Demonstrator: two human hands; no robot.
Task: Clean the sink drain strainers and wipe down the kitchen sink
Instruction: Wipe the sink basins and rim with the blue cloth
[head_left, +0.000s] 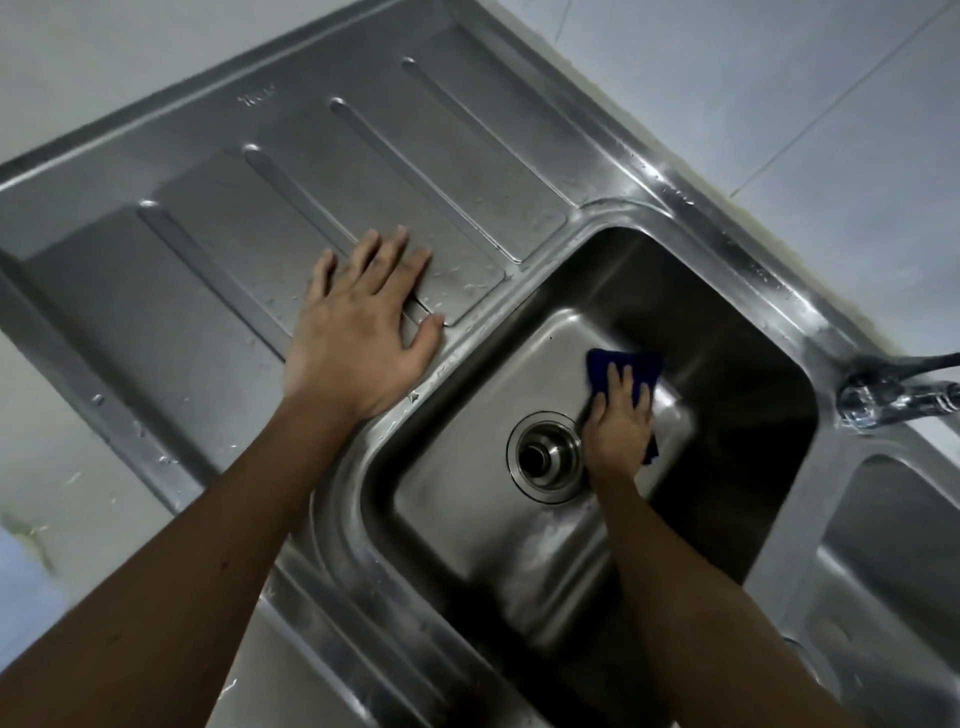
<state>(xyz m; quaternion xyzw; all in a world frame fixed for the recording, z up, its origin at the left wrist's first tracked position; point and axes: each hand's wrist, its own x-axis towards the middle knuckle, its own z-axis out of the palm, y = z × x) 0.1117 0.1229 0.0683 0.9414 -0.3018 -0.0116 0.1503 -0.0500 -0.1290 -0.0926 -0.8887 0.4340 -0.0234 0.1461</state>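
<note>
your right hand (618, 423) lies flat on a blue cloth (623, 366) down in the sink (467, 519), fingers close together, pressing the cloth onto the bottom just beside the drain (545, 456). most of the cloth is hidden under your hand, so you only see its top part past your fingers and a small bit by your wrist. the drain has a shiny ring and a dark hole in the middle, and you cannot tell if a strainer sits inside it. the far side of the sink is in deep shadow, so its wall is hard to make out. your left hand (358, 338) is spread flat on the ribbed draining board (311, 171), fingers apart, the thumb near the edge of the sink, holding nothing. small drops of water lie on the board near that hand. there is some stamped writing (255, 97) near the top of the board, but it is too blurry to read. the tap (898, 387) sticks in from the right and is cut off by the edge of the view. a second bowl (898, 545) on the right is cut off too, and you see only part of it. grey tiles (779, 78) sit behind the sink.
</note>
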